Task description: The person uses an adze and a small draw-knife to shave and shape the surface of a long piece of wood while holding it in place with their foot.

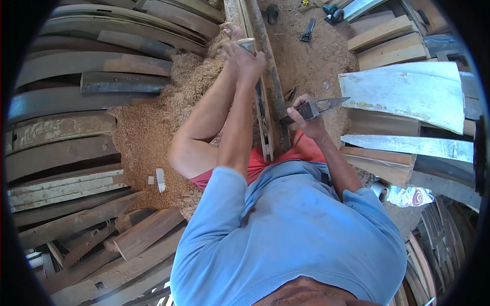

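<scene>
My left hand is closed around a chisel-like tool with a pale, flat-ended handle. A dark, narrow blade shows below that fist, along a long narrow timber. This timber runs from my lap away past my bare foot, and slots are cut near its close end. To the right, my right hand grips a dark steel tool with a blocky body and a tapering point, held off to the side of the timber. The fingers partly cover its grip, and its exact kind is unclear.
Stacked planks crowd the left side, and pale boards lie at the right. Wood shavings cover the ground. Farther off lie a dark metal tool and a green power tool. A second beam runs beside the timber.
</scene>
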Demonstrator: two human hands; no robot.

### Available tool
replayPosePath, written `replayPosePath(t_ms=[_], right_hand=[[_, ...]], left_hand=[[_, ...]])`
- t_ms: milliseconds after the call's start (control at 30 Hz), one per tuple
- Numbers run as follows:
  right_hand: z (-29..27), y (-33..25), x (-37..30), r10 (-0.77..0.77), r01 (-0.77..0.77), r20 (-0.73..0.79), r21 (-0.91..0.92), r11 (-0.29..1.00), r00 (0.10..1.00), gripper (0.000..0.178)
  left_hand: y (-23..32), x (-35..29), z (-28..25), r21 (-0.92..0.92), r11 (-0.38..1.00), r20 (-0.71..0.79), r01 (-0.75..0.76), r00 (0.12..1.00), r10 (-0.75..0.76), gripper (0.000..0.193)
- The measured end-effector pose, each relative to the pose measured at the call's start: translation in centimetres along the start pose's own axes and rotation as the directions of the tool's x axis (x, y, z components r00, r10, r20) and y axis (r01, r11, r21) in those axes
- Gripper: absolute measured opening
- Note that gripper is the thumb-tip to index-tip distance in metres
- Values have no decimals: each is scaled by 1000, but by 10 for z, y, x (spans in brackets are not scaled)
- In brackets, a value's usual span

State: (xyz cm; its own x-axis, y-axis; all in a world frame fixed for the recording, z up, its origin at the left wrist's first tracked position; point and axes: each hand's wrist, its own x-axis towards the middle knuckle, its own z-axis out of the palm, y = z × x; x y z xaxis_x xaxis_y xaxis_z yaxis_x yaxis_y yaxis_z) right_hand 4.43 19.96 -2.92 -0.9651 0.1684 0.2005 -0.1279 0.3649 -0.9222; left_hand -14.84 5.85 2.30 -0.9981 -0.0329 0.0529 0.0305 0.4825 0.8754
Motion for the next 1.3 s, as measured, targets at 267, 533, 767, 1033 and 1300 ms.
replayPosePath(t_ms=[267, 533, 767, 1033, 1300], right_hand=[[13, 9, -8, -15, 16, 95, -7, 1000, 995, 25], [5, -24, -1, 55, -56, 31, 52, 997, 998, 22], [-36, -144, 23, -230, 251, -118, 218, 943, 966, 24], [-81, -213, 25, -401, 416, -121, 358, 836, 908, 30], [-90, -253, 19, -570, 584, -146, 78, 808, 809, 20]], left_hand=[[1, -102, -83, -605, 724, 239, -332, 792, 563, 21], [85, -166, -121, -754, 622, -146, -210, 977, 153, 19], [35, -159, -118, -690, 720, 98, -66, 978, 184, 17], [27, -165, -110, -633, 767, 86, -101, 976, 199, 16], [-5, -210, -80, -492, 859, 174, -146, 950, 261, 14]])
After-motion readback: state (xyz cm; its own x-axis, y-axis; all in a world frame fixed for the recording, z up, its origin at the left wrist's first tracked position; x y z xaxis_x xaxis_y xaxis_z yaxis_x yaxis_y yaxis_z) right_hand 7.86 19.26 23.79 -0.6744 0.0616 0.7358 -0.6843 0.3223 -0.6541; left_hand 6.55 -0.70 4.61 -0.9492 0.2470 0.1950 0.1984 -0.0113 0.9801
